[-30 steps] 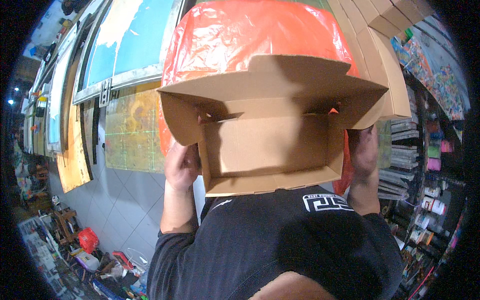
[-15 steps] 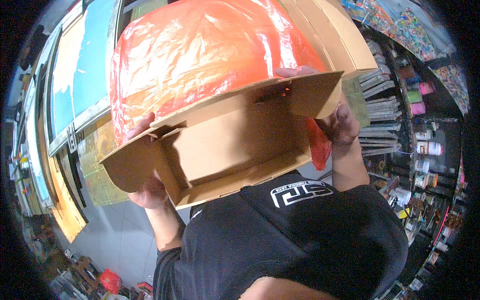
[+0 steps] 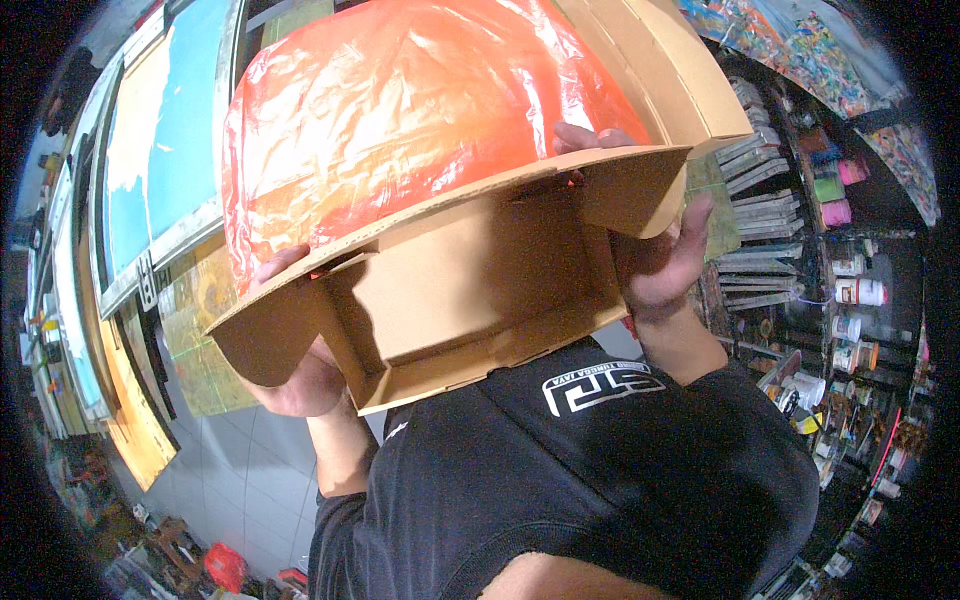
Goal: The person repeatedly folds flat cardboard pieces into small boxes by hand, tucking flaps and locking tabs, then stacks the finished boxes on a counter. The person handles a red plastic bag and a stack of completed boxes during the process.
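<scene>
A brown cardboard box (image 3: 470, 290) is tilted toward me in front of my chest, its inside showing and its side flaps sticking out. My left hand (image 3: 305, 385) grips its left end, fingertips over the long upper edge and palm below the flap. At the right end, my right hand (image 3: 665, 270) supports the box, fingertips over the upper edge and thumb stretched out to the side. Part of each hand is hidden behind the cardboard. Just beyond the box lies a shiny orange-red plastic bag (image 3: 400, 110), crinkled and spread wide.
More folded brown cardboard (image 3: 690, 70) lies at the bag's right side. Framed screens with blue surfaces (image 3: 180, 140) stand at the left. Stacked frames (image 3: 755, 200) and shelves with jars (image 3: 860, 292) line the right. Grey floor tiles (image 3: 240, 470) show at lower left.
My right hand has shifted its hold, its thumb now raised outward. The red plastic that hung beside it is now almost hidden. The box has moved only slightly.
</scene>
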The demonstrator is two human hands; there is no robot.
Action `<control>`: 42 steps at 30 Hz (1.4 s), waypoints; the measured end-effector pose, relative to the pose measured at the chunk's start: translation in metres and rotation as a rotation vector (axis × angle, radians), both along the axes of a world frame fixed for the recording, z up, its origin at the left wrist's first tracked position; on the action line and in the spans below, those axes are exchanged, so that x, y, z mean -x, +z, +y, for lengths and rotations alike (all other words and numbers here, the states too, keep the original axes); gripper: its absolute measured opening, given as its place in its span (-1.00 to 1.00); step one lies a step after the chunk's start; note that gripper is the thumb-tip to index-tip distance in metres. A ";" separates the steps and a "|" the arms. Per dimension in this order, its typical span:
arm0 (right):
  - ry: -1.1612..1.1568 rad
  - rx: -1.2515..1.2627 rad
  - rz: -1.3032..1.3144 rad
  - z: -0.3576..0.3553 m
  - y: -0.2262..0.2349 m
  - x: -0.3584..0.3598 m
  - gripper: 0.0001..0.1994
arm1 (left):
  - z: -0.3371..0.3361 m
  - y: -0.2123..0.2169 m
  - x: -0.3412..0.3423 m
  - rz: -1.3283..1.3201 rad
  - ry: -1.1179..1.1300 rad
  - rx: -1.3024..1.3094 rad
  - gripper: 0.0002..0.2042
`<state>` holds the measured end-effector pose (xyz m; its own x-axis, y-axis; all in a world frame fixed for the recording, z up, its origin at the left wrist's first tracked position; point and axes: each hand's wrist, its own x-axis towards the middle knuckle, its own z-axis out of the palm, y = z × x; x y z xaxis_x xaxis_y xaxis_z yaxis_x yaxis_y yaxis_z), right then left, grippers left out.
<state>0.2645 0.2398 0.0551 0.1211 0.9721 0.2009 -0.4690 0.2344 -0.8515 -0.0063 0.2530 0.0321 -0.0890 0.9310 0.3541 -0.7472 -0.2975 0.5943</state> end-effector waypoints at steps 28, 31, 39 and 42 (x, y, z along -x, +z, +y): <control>-0.124 0.221 -0.115 0.062 -0.002 -0.017 -0.71 | 0.040 -0.002 0.005 0.903 0.186 -0.042 -0.20; -0.056 0.234 -0.046 0.061 -0.001 -0.014 -0.62 | 0.026 -0.004 -0.005 0.860 0.294 0.006 -0.20; 0.260 -0.232 0.008 0.068 0.002 -0.033 -0.31 | 0.032 0.040 0.002 0.358 0.138 0.396 -0.51; 0.173 -0.119 -0.232 0.064 0.010 -0.037 -0.45 | 0.027 0.064 -0.008 0.328 0.060 0.415 -0.48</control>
